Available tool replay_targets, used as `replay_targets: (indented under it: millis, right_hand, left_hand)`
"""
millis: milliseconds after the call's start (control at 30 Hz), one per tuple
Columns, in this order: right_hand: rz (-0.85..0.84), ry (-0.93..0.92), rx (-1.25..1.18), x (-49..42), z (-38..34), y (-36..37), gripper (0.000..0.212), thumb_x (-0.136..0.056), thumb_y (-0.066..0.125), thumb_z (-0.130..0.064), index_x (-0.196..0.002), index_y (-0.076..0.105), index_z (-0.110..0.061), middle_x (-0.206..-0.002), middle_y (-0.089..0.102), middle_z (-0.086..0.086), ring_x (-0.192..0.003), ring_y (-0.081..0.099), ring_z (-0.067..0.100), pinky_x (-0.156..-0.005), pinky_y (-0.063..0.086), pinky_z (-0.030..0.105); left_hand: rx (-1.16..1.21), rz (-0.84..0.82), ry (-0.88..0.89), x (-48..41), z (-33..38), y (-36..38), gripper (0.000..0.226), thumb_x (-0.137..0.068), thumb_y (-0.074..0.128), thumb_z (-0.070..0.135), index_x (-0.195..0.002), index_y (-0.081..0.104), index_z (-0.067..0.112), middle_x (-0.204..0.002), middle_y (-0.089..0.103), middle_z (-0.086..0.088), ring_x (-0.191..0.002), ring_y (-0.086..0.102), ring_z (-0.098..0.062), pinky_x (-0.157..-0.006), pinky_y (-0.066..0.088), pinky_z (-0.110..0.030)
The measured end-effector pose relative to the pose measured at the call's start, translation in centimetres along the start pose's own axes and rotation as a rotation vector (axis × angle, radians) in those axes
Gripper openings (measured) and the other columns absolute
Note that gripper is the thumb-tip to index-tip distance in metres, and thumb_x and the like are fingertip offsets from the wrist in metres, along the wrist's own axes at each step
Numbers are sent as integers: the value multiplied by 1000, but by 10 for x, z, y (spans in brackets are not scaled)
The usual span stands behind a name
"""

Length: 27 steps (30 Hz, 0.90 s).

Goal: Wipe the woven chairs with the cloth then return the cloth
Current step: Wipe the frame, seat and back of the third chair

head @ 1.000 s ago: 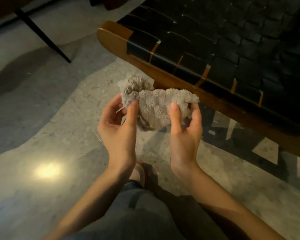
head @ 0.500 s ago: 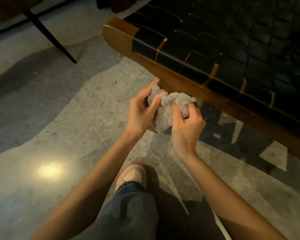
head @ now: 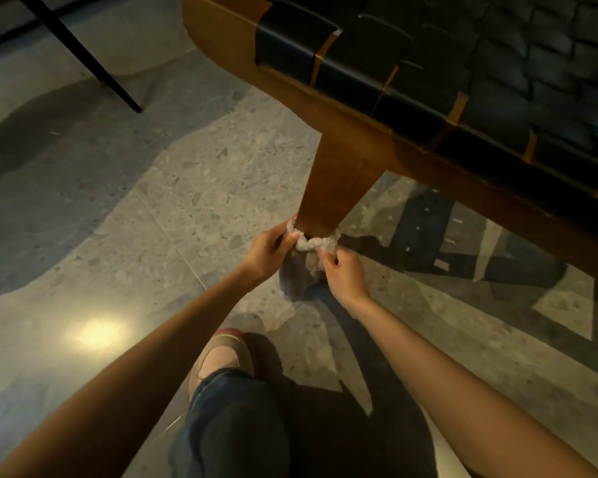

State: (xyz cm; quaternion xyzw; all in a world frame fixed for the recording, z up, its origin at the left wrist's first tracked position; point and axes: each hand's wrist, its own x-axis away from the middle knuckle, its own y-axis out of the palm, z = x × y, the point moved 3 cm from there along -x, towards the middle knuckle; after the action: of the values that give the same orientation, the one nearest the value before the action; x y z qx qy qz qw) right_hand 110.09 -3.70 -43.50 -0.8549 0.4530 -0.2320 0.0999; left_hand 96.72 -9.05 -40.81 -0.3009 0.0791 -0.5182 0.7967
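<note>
Cloth (head: 308, 248) wraps the lower end of the chair's wooden leg (head: 339, 177), bunched into a pale, nubbly collar at the near side of the leg with a loose tail hanging down toward the terrazzo floor (head: 194, 215). The left hand (head: 268, 250) pinches one end of that collar on the left of the leg, its grip closed on the fabric; the right hand (head: 344, 274) holds the other end on the right, fingers curled round it. Both hands sit just below the leg's visible end, so the leg runs up and away from them, its long axis slanting to the wooden seat rail (head: 377, 132) of the woven chair (head: 463, 63). Neither hand is clearly nearer; they flank the leg evenly.

Judging from this, the step in hand is wiping the leg, and the coming stroke probably slides the cloth along that axis or saws it side to side round the wood. The cloth looks soft, thick and greyish, crumpled rather than folded. The black straps of the seat lie well above it. A shoe (head: 221, 357) and a dark trouser knee (head: 232, 426) show below.
</note>
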Motion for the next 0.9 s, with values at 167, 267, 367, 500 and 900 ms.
replay_targets:
  millis: [167, 267, 367, 500, 900]
  right_hand:
    - [-135, 183, -72, -9, 10, 13, 30, -101, 45, -27, -117, 58, -6, -114, 62, 11, -109, 56, 25, -85, 44, 33]
    - [-111, 191, -135, -7, 7, 11, 32, -100, 46, -27, -124, 55, -7, -123, 59, 10, -115, 54, 23, -88, 44, 30]
    - [-36, 44, -197, 4, -4, 0, 36, -99, 50, -27, -132, 51, -14, -122, 57, -2, -116, 52, 11, -87, 40, 21]
    - [157, -145, -196, 23, -28, -23, 33, -95, 57, -27, -123, 61, -11, -115, 66, 1, -107, 60, 10, -80, 43, 7]
    - [421, -496, -388, 75, -105, -89, 34, -93, 59, -29, -73, 63, -2, -58, 56, 12, -53, 49, 31, -50, 40, 37]
  left_hand:
    - [-4, -66, -115, -6, -21, 9, 18, -101, 42, 18, -87, 52, 14, -76, 48, -1, -70, 44, -7, -60, 36, -13]
    - [75, -36, -114, -6, -27, 13, 20, -100, 43, 20, -94, 59, 10, -82, 55, -5, -75, 50, -8, -70, 42, -22]
    - [158, 48, -65, 0, -17, 13, 30, -100, 45, 23, -112, 59, 0, -77, 52, -10, -70, 49, -12, -65, 42, -25]
    - [201, 213, 95, 12, 23, 3, 33, -98, 49, 15, -107, 52, -16, -64, 36, -6, -55, 34, -4, -50, 29, -14]
    - [371, 426, 414, 53, 150, -33, 29, -95, 56, 14, -68, 56, 26, -51, 52, 23, -48, 46, 7, -49, 31, -5]
